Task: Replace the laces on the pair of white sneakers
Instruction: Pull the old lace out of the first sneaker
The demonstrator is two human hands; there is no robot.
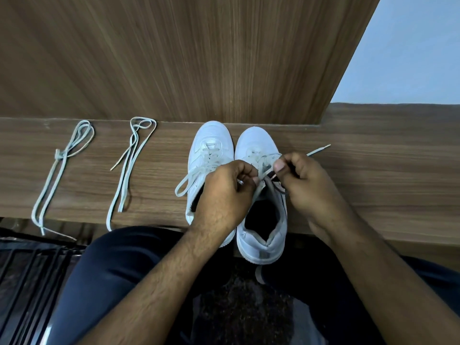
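Note:
Two white sneakers stand side by side on a wooden ledge [373,185], toes pointing away from me. The left sneaker [210,145] is laced, with a loop of its lace [185,185] hanging off its left side. Over the right sneaker [258,148], my left hand [224,192] pinches the lace near the upper eyelets. My right hand [306,183] pinches the same lace, whose free end [318,149] sticks out to the right. Two loose pale laces lie on the ledge to the left, one knotted [61,158], one loosely folded [129,165].
A wooden panel [174,58] rises straight behind the ledge, close to the shoe toes. My knees in dark trousers [112,270] sit below the ledge's front edge. A dark ribbed object [29,282] lies at the lower left.

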